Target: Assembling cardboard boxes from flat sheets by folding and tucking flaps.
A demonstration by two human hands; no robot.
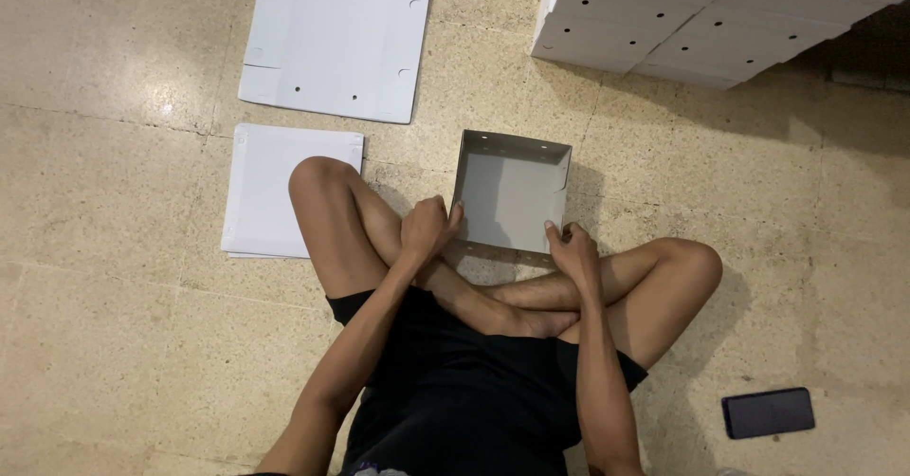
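- Sitting cross-legged on the floor (114, 362), we have a half-formed grey cardboard box (510, 203) just ahead of our hands, its open side up and three walls standing.
- Our left hand (427, 229) is clenched on the box's near left corner, fingers curled over the edge.
- Our right hand (572, 248) grips the near right corner in the same way, thumb against the wall.
- Judging by this, we are in the folding step: the near wall looks not yet raised, its flap lying flat between our hands and over our shins.
- The next move, as we read it, calls for lifting that near flap and tucking its ends into the side walls, with both hands pressing evenly so the corners do not buckle.
- Counting the things: one box in hand.
- One pile of flat white sheets (275, 192) lies just to the left of our left hand, beside the knee; how many sheets it holds we cannot tell.
- One larger flat punched sheet (336, 35) lies farther ahead and left of our hands.
- One stack of finished white boxes (682, 21) stands well ahead to the right; at least four tops show.
- One dark phone (768, 412) lies on the floor behind and right of our right hand.
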